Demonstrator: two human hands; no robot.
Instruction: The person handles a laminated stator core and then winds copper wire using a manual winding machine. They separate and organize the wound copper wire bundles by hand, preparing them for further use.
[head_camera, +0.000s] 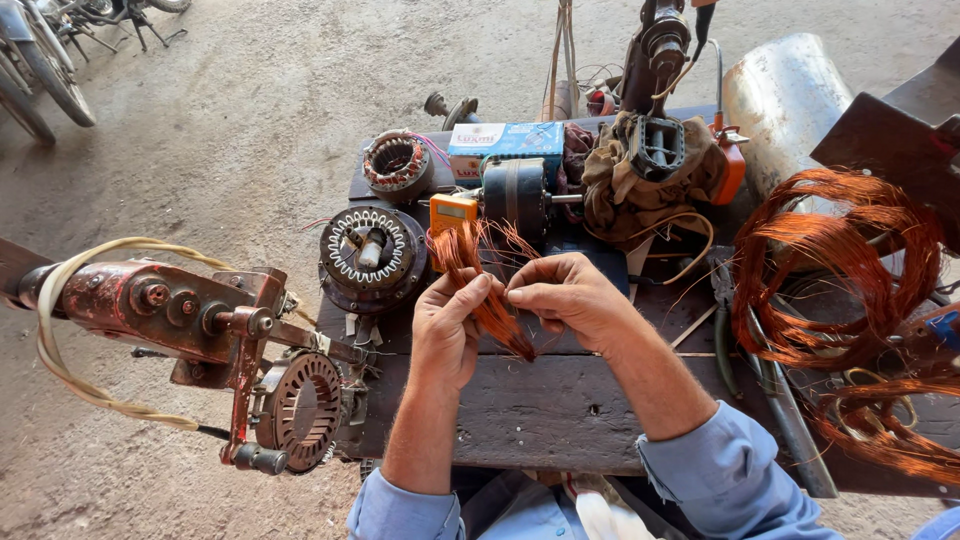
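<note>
2 hands pinch 1 copper wire bundle (490, 290) above the dark wooden bench (540, 410): left hand (447, 325) grips its strands steady, right hand (565, 298) nips the wires, apparently to separate them; a wound stator (372, 255) sits just beside.

Head camera — looking steeply down, close over the workbench (560, 400).

Open-air motor repair workshop, worn wooden bench (560, 410), stator cores (373, 252), copper wire coils (835, 260), winding machine (190, 320), dirt floor (250, 100)
</note>
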